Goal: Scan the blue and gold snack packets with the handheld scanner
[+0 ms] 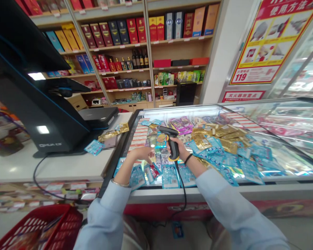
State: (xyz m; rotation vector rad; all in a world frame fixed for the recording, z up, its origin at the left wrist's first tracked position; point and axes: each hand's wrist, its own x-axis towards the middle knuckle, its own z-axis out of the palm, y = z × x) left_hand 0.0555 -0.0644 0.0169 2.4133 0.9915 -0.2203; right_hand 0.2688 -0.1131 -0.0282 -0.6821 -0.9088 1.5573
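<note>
Over the glass lid (289, 121) of a long chest freezer, the right hand (178, 147) is closed fully round the grip of a black, pistol-shaped plastic barcode scanner (170, 137) with a yellow band. Its head is tipped forward and to the left, apparently so that the reading window faces what the other hand offers. The left hand (143, 152) sits just beside it, fingers curled and pinching a small packet (151, 158) of pale yellow-green foil. The packet is raised a little off the glass and close under the scanner's head, probably so that its printed side is exposed. A black cable (184, 187) hangs from the scanner's grip over the freezer's front edge, slack enough to leave the hand free.

Flat foil sachets are spread across the lid in loose colour groups, laid single-deep so each face shows: blue sachets (169, 175) nearest the person, well over a dozen, gold sachets (224, 132) further right in about the same number, and a few purple sachets (181, 123) at the back. An exact count is not possible.

To the left, one black till terminal (41, 114) stands on a white counter (54, 166), where one blue sachet and a few gold ones lie. One red plastic basket (54, 225) sits below, and wooden shelves (146, 52) of boxed bottles line the back wall.
</note>
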